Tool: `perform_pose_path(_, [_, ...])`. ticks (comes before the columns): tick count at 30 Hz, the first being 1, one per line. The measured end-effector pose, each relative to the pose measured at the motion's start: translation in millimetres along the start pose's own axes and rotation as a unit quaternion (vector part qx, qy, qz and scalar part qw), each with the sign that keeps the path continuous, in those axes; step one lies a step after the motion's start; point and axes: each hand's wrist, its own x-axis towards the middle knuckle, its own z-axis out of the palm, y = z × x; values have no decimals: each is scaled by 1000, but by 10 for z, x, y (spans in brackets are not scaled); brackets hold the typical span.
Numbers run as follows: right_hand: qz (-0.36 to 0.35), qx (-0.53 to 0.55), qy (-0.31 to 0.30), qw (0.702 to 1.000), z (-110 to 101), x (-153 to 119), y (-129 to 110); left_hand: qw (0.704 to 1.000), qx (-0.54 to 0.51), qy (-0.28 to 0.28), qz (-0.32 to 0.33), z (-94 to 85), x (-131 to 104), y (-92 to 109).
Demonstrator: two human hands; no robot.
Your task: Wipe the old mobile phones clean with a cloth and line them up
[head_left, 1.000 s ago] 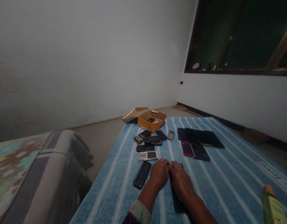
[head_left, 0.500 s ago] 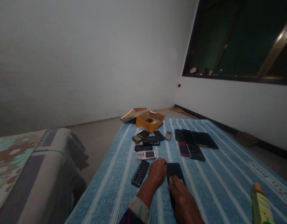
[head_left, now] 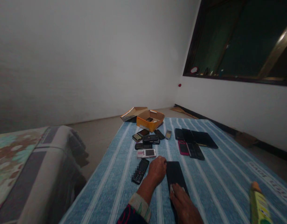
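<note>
Black, flat slab (head_left: 174,172) (tablet or big phone, can't tell which) lies on the blue striped cloth (head_left: 218,186), directly in front of the person. Long axis runs away from the body, far end leaning slightly left, near end going under the right forearm side, so the near edge is hidden. Right hand (head_left: 185,203) is the nearer one: it lies over the slab's near half, fingers extended together and pointing along that axis toward the far end, with a white scrap (head_left: 171,189) (tissue or cloth, too small to say) showing at the fingertips; pressed or pinched, cannot tell. Left hand (head_left: 157,169) is loosely closed, fingers curled, at the slab's far left corner, off to the side rather than on top; whether it grips that edge is not clear. So the exposed surface is the far half, ahead of the right fingertips and to the right of the left fist. Black keypad phone (head_left: 141,170) sits left of the left hand, tilted, apart from the slab; white-and-pink phone (head_left: 146,153) lies crosswise beyond it. Pink-framed phone (head_left: 183,148) is farther out, right of the slab's line, well clear of both hands.
</note>
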Motion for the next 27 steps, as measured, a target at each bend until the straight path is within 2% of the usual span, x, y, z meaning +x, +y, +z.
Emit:
perform_pose_path(8, [13, 12, 9, 1000, -18, -25, 24, 1000, 3, 3, 6, 7, -32, 12])
perform_pose_path(12, [1, 14, -31, 999, -52, 27, 73, 1000, 4, 4, 7, 8, -30, 19])
perform_pose_path(18, [113, 22, -48, 992, -110, 272, 39, 1000, 4, 4, 4, -3, -27, 30])
perform_pose_path(24, [162, 42, -52, 985, -151, 592, 149, 1000, 0, 13, 4, 23, -27, 13])
perform_pose_path(27, [164, 50, -45, 984, -190, 731, 179, 1000, 1, 13, 4, 39, -21, 3])
